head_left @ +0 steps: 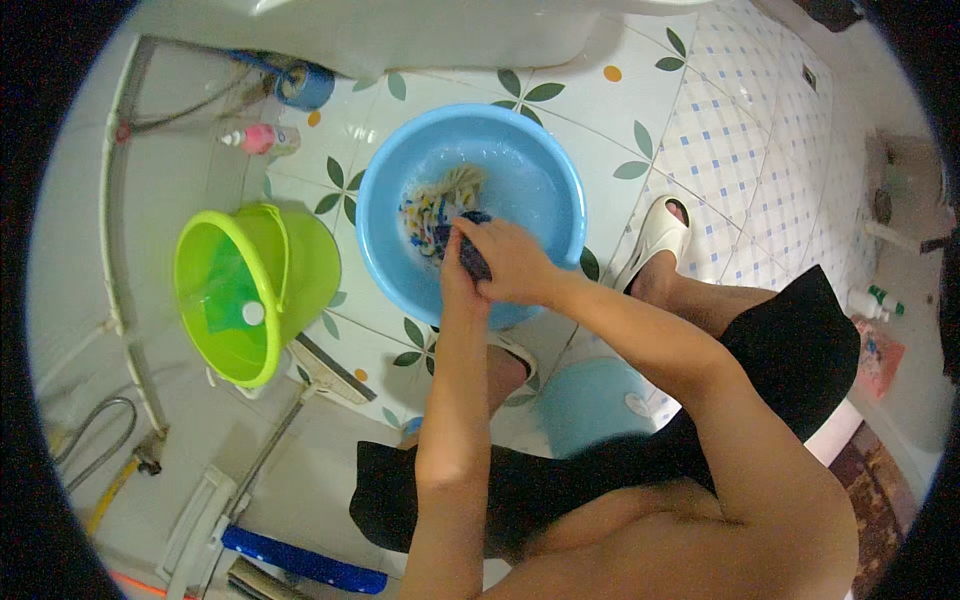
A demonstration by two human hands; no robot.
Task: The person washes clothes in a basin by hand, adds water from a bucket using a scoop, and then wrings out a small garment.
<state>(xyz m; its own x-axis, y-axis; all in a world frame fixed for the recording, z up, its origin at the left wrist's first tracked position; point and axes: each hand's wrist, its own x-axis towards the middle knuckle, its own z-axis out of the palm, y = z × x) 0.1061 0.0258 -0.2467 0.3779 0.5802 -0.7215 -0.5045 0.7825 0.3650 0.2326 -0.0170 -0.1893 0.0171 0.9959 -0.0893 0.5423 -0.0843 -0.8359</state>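
Note:
A round blue plastic basin (373, 247) stands on the tiled floor before me, with sudsy water in it. Over its near half my left hand (459, 264) and my right hand (516, 255) press together around a dark wet cloth-like bundle (472, 251). My right hand wraps it from above and the right; my left hand is against its lower left side. Multicoloured and beige strands (431, 217), perhaps yarn or patterned fabric, hang from the bundle into the water. Whether strands and bundle are one piece I cannot tell. My palms and some fingertips are hidden.
Left of the basin stands a lime-green bucket (311, 259) holding a green container with a white cap (253, 313). A floor squeegee (337, 375) and a blue mop head (304, 559) lean nearby. A pink-and-clear bottle (262, 139) stands by the wall. A light-blue plastic object (589, 397) sits between my legs.

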